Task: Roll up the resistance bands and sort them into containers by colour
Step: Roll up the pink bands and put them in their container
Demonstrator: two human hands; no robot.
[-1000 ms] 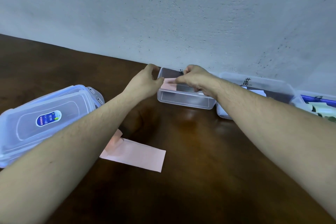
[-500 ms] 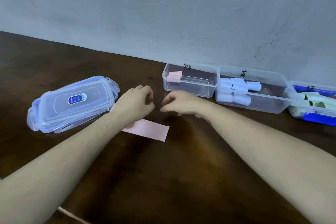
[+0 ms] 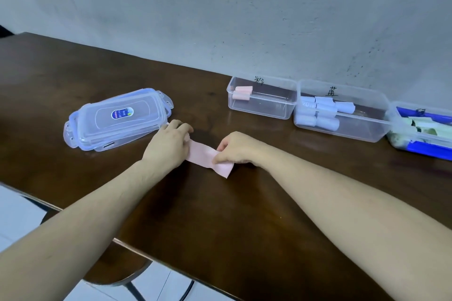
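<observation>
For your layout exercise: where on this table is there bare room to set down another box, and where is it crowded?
Bare wood lies left of the stacked lids, between the lids and the pink-band container, and along the near edge of the table around the forearms. It is crowded along the wall: the pink-band container, the blue-band container and the third container nearly touch.

Hard to call this one: a plain indoor room, home or simple workroom, nothing settles it. Dark brown wooden table (image 3: pixel 220 215) pushed against a bare, speckled grey-white wall (image 3: pixel 220 19), pale tiled floor (image 3: pixel 19 212) below, and clear plastic storage boxes (image 3: pixel 263 102) with handwritten marker labels lined up along the wall
</observation>
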